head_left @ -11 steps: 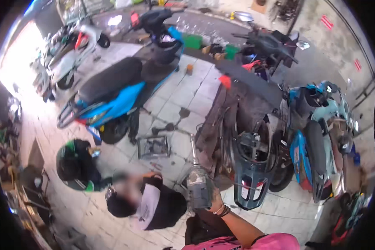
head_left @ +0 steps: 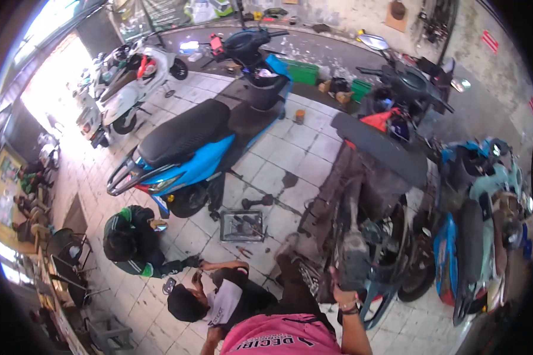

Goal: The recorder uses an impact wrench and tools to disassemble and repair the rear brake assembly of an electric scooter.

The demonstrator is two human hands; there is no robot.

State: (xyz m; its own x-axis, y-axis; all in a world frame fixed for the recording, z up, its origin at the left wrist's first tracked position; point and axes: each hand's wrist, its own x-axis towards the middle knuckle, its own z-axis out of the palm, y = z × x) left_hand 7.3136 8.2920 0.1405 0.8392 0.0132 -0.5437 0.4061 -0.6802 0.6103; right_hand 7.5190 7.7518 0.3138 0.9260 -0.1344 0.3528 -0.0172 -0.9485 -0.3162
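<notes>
Head view: stripped scooter (head_left: 367,236), panels off, stands directly ahead of the right hand (head_left: 343,291). Blue scooter (head_left: 189,148) well off to that hand's left, beyond the tiled floor (head_left: 296,154). Two people crouch just left of the hand, one in a green jacket (head_left: 133,242). Wire basket (head_left: 241,226) on the floor, up-left of the hand. Right hand clamped on a grey part (head_left: 354,260) at the stripped scooter's rear. Left hand out of sight.
</notes>
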